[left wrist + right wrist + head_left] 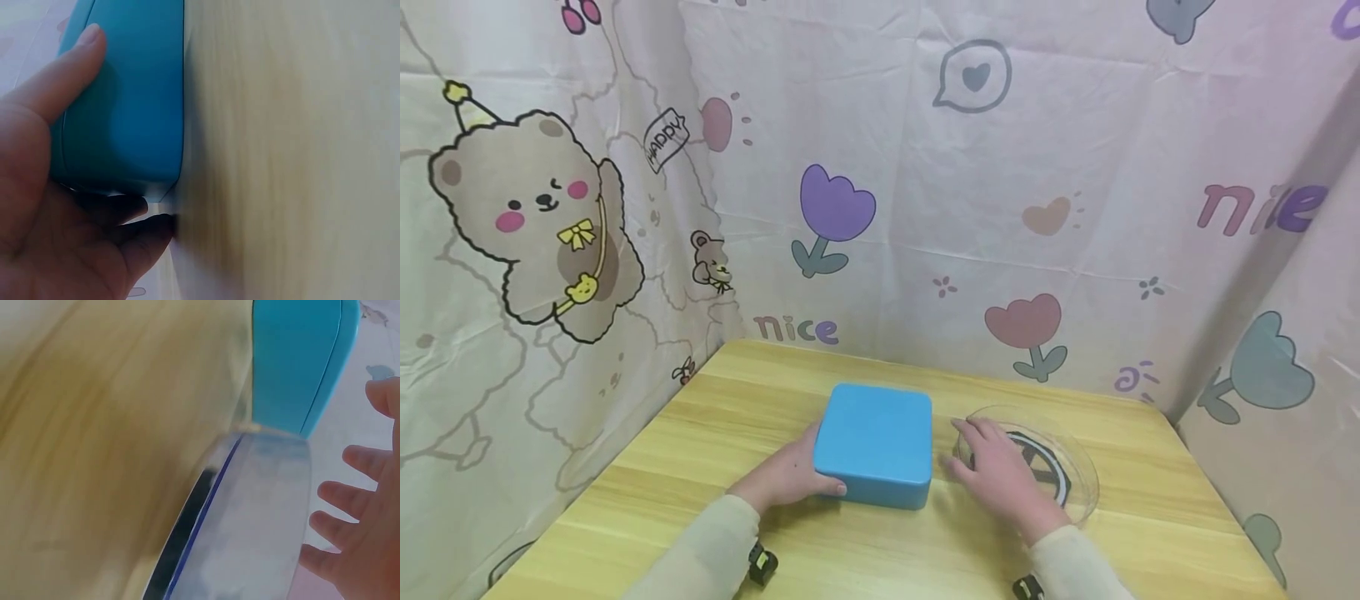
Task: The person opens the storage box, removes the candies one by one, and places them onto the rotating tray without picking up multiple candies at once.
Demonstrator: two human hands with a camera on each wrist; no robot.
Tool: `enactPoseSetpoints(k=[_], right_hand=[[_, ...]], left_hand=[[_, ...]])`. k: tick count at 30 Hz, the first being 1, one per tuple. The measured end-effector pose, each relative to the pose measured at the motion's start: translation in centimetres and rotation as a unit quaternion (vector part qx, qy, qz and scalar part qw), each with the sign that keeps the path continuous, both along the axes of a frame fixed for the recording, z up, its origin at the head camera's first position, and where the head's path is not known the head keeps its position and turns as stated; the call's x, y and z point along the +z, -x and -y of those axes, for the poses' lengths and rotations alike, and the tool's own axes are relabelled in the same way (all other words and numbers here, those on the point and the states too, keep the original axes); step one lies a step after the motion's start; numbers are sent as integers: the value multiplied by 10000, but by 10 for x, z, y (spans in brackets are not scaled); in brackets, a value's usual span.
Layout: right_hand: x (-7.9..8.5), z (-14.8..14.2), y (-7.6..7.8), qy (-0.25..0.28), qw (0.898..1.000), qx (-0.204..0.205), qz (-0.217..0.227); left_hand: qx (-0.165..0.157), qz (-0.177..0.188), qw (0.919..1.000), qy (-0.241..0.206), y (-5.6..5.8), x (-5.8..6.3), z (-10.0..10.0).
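Note:
A blue square box [877, 435] with rounded corners sits on the wooden table. My left hand [792, 475] grips its near left corner: the thumb lies along the front side, and the other fingers bend against the left side in the left wrist view. To the right is a clear round plastic container [1092, 483], with a dark spoked piece [1042, 463] and a pale ring seen through it. Over the left part of this container hovers my right hand [1002, 477], fingers loosely spread and holding nothing. In the right wrist view the fingers stand beside the clear wall [269, 506].
The wooden table [700, 433] reaches back to a printed cloth [910, 250] with flowers and lettering. Another cloth with a bear print [542, 225] hangs along the left, and more cloth hangs along the right edge.

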State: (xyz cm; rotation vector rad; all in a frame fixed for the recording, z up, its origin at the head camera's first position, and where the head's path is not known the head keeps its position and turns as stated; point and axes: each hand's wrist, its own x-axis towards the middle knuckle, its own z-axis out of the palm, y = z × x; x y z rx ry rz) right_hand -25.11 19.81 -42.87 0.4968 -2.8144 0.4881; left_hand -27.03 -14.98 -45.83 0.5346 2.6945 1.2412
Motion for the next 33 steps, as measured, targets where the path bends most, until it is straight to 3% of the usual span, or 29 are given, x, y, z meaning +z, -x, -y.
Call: enactPoseSetpoints(k=[11,18,23,33], right_hand=[[14,50,17,-10,9985,549,-68],[28,84,35,-200,9970,637,393],[30,108,46,-134,9936,861,720],[36,147,66,-330,9905,896,990]], left_hand=[[31,45,10000,5,-2,0,-1],[-6,40,10000,44,-1,-2,1],[-99,52,9999,16,-3,-3,4],[-191,-56,9998,-24,-3,0,4]])
